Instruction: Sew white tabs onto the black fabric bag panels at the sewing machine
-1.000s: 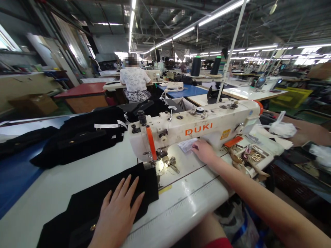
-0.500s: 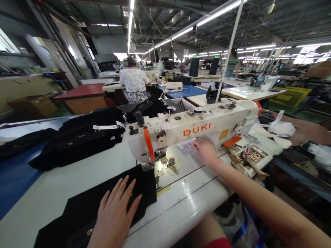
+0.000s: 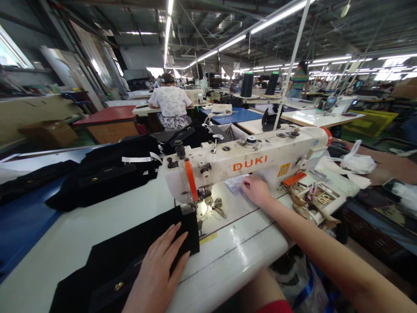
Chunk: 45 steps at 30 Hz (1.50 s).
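Observation:
My left hand [image 3: 159, 265] lies flat on a black fabric piece [image 3: 107, 248], fingers stretched out. A gold-coloured metal fitting [image 3: 119, 286] shows on that cloth, whose right edge reaches close to the presser foot [image 3: 195, 206] of the white sewing machine [image 3: 228, 161]. Beneath the machine's arm, my right hand [image 3: 257, 190] has its fingers curled together at the edge of a clear, printed plastic packet [image 3: 234, 184]. Whatever is between those fingertips is hidden. A small metal guide [image 3: 218, 208] sits on the machine bed beside the needle area.
Black fabric pieces with white strips [image 3: 110, 169] are heaped behind on the left. At right stands a small tray [image 3: 321, 202] of metal rings and tan strips, near a white plastic bag [image 3: 358, 158]. A co-worker [image 3: 171, 102] sits ahead, back turned; another person [image 3: 298, 80] stands farther off.
My left hand has shifted slightly right and down over the black fabric, its fingers closer together. The right hand stays by the packet. The camera view has turned a little left.

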Available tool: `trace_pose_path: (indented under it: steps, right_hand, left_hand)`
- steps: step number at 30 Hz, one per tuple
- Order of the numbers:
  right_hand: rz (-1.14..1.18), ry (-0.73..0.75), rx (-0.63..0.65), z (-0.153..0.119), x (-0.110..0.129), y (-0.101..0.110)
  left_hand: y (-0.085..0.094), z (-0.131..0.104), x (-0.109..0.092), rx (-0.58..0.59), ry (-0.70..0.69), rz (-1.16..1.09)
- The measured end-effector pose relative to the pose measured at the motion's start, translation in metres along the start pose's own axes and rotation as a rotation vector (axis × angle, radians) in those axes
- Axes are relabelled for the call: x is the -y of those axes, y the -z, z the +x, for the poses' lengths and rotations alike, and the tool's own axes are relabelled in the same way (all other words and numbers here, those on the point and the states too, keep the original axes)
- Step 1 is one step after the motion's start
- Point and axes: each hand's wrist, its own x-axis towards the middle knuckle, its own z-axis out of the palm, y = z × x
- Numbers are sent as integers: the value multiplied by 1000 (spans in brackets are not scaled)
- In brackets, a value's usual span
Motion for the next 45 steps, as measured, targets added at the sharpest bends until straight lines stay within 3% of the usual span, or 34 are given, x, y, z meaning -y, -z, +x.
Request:
trace_pose_path:
  steps: [3,5,9,12,14,17,20,23,26,28,30,32,35,38,41,45]
  right_hand:
    - [15,34,-38,-1,4,11]
    - [28,93,-55,-9,14,22]
    - [101,401,-127,-51,61,34]
    - [218,586,-143,-91,103,30]
    - [309,598,-104,-108,123,25]
    - [491,548,1,-113,134,22]
    - [761,329,115,-104,131,22]
    - [1041,49,346,-96,129,16]
    - [1233,-104,616,-95,131,6]
    - [1294,-192,692,-96,133,0]
    - [1327,-270,734,-95,134,-4]
    - [1354,-326,769,-90,135,-7]
    - [1403,-387,809,-80,137,-8]
    - [1432,-412,873,-71,139,-9]
    - [1358,-350,873,-65,140,-10]
    - [1222,-254,733,-61,134,-9]
  left_hand:
    - [4,2,-8,17,107,-164]
    - [8,5,-20,65,271,-364]
    - [15,14,-58,204,715,-1055]
    - [16,20,-79,176,966,-1490]
    - [15,20,-81,153,1087,-1562]
    - [18,16,-65,189,1152,-1489]
    - [27,11,-43,270,1136,-1335]
    - [34,10,-29,345,1080,-1179]
    - [37,13,-25,416,966,-1069]
    - [37,14,-24,443,863,-976]
    - [36,14,-21,415,754,-825]
    - [33,12,-17,273,604,-611]
    - [28,11,-13,-15,156,-249]
    - [22,15,-13,-138,-276,-4]
    - [18,22,-10,-170,-423,60]
    - [12,30,3,-129,-432,25]
